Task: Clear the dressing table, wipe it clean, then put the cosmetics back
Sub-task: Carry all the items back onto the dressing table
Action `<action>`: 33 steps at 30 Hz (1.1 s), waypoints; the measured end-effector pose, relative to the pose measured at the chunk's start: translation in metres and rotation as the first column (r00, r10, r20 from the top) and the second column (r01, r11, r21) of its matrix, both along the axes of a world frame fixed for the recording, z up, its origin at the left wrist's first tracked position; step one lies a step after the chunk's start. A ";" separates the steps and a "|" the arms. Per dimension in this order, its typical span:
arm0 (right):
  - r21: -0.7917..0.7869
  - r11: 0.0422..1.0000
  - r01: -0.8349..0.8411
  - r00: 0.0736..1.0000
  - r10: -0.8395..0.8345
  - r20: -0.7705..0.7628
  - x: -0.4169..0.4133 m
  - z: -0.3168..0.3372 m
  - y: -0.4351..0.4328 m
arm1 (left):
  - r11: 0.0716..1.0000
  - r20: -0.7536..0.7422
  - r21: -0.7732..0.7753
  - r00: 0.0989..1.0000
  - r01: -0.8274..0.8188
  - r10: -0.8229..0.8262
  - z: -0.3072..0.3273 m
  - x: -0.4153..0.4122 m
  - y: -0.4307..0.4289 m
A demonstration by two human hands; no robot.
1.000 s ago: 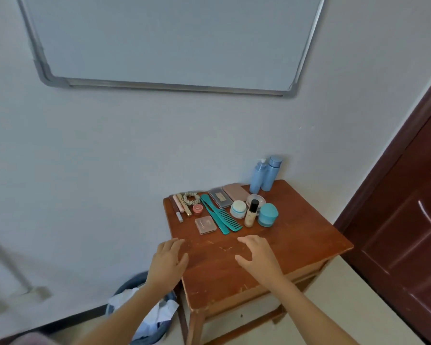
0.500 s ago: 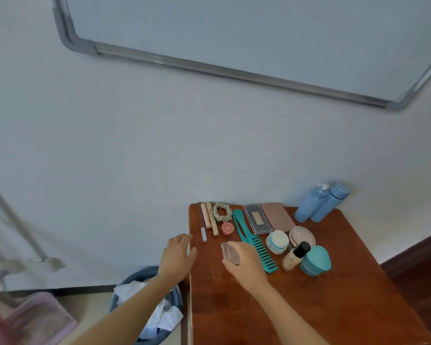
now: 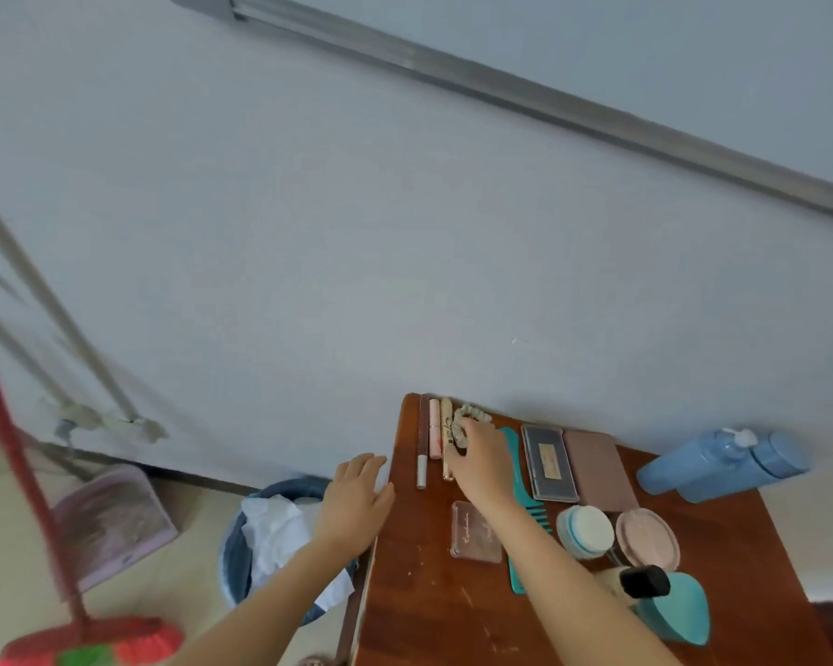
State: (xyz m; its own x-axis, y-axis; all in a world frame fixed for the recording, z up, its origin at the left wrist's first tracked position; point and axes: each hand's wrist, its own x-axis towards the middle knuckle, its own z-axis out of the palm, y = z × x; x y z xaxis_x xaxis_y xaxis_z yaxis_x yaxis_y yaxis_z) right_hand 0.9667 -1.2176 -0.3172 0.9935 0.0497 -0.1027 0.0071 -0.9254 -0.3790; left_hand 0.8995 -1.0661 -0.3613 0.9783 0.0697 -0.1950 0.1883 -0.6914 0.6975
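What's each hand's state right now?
Left hand: open, holding nothing, by the dressing table edge.
Right hand: fingers down on the scrunchie; whether it grips cannot be told.

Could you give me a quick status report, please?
Left hand open at table edge. Right hand on scrunchie, grip unclear. Tubes lie close beside it.

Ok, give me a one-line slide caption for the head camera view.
Right hand at the hair scrunchie near the back of the wooden dressing table; left hand open at its left edge.
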 end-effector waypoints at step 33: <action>0.393 0.919 0.042 0.986 -0.101 0.130 0.007 0.038 -0.053 | 0.932 0.084 0.362 0.996 -0.038 0.008 0.000 0.082 -0.075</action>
